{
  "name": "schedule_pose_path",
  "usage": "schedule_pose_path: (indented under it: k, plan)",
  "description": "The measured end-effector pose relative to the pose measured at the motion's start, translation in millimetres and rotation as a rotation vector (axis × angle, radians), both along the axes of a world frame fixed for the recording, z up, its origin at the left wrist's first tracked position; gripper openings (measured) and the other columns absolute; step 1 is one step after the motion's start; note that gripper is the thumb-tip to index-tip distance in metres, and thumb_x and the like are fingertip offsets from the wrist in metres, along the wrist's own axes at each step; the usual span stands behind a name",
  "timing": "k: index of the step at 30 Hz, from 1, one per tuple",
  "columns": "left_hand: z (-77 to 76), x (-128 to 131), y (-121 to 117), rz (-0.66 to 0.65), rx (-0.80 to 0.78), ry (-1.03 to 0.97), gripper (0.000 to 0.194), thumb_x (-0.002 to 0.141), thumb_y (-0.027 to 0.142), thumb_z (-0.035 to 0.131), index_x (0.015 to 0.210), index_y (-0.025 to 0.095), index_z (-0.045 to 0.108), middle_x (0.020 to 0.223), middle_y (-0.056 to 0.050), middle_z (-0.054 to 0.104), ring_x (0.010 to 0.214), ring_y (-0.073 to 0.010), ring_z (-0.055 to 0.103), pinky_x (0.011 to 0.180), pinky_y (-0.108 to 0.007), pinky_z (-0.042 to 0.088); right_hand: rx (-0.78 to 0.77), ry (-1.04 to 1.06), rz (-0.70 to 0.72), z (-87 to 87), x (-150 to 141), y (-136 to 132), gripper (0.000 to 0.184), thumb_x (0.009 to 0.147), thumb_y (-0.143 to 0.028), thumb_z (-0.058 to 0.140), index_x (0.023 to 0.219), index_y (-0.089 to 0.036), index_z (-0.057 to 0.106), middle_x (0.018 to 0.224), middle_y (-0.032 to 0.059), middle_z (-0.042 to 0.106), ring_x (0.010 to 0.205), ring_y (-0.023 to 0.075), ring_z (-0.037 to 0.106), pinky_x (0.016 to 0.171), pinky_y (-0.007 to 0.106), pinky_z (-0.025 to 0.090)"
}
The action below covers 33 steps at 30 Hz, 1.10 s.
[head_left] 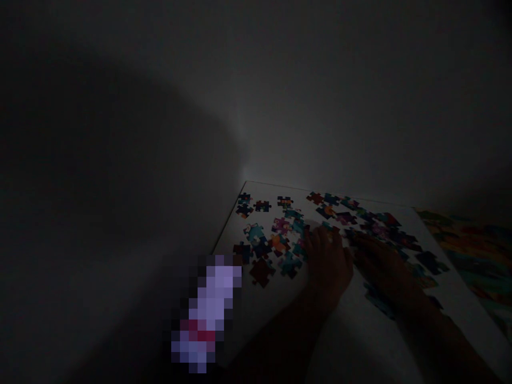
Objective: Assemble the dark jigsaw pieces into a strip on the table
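Observation:
In dim light, jigsaw puzzle pieces lie on a white board. My left hand [330, 261] rests among them, palm down, fingers apart. Its fingertips are by a teal and orange puzzle piece [330, 229]; whether they press on it is hard to see. To its left is a cluster of pieces, among them an orange piece [279, 244] and a light blue piece [255, 233]. My right hand [380, 264] lies flat with fingers stretched out, beside a partly joined group of dark and purple pieces [378, 226]. A blue piece [378, 301] sits partly beneath my right wrist.
The white board [280, 298] stands against pale walls [340, 106] in a corner. At its right lies a colourful printed picture [476, 250]. A pixelated, blurred-out pale purple shape [214, 309] covers the board's left front edge.

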<state>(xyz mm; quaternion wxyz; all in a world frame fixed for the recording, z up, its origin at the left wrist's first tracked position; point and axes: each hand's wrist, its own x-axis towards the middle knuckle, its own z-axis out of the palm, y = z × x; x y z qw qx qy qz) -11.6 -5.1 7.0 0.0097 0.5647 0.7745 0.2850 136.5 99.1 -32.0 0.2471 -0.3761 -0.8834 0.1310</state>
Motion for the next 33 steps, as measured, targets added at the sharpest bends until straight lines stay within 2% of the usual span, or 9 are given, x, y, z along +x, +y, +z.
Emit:
schedule_pose_path:
  k: [5, 13, 24, 29, 33]
  plan:
    - [0.3, -4.3, 1.3, -0.007, 0.004, -0.041, 0.045, 0.093, 0.033, 0.055, 0.135, 0.017, 0.053, 0.139, -0.015, 0.053, 0.134, -0.0300, 0.045, 0.120, -0.053, 0.029, -0.042, -0.004, -0.004, 2.8, -0.1, -1.5, 0.048, 0.093, -0.050, 0.044, 0.123, -0.021, 0.068, 0.133, 0.0137, 0.064, 0.121, 0.0361, 0.061, 0.102, 0.057, 0.050]
    - [2.3, -15.6, 7.2, -0.044, 0.024, -0.067, 0.031, 0.093, 0.029, 0.056, 0.122, 0.022, 0.061, 0.121, -0.008, 0.062, 0.121, -0.0250, 0.052, 0.118, -0.049, 0.033, -0.038, 0.001, 0.027, 2.1, 0.7, 0.6, 0.049, 0.095, -0.051, 0.042, 0.124, -0.020, 0.066, 0.132, 0.0144, 0.065, 0.119, 0.0353, 0.062, 0.101, 0.056, 0.051]
    - [-1.6, -21.9, 12.4, -0.045, 0.044, -0.066, 0.022, 0.091, 0.023, 0.055, 0.110, 0.019, 0.066, 0.111, -0.007, 0.064, 0.114, -0.0239, 0.055, 0.115, -0.044, 0.035, -0.040, -0.003, 0.026, 8.4, -2.0, -2.1, 0.047, 0.094, -0.049, 0.043, 0.122, -0.019, 0.068, 0.130, 0.0145, 0.066, 0.117, 0.0347, 0.064, 0.100, 0.054, 0.052]
    - [-0.5, -27.8, 14.2, -0.045, 0.021, -0.047, 0.018, 0.090, 0.022, 0.054, 0.103, 0.016, 0.066, 0.108, -0.007, 0.065, 0.112, -0.0240, 0.056, 0.113, -0.043, 0.037, -0.022, -0.021, -0.016, 5.9, -1.4, -2.5, 0.046, 0.094, -0.048, 0.043, 0.122, -0.022, 0.068, 0.131, 0.0117, 0.066, 0.119, 0.0333, 0.063, 0.102, 0.050, 0.052]
    - [1.9, -30.5, 14.8, -0.042, 0.002, -0.060, 0.017, 0.092, 0.021, 0.052, 0.100, 0.016, 0.066, 0.106, -0.007, 0.066, 0.108, -0.0240, 0.057, 0.106, -0.042, 0.042, -0.018, -0.020, -0.017, 1.9, -1.3, -2.1, 0.047, 0.095, -0.048, 0.042, 0.123, -0.020, 0.068, 0.131, 0.0128, 0.066, 0.118, 0.0335, 0.063, 0.102, 0.053, 0.051]
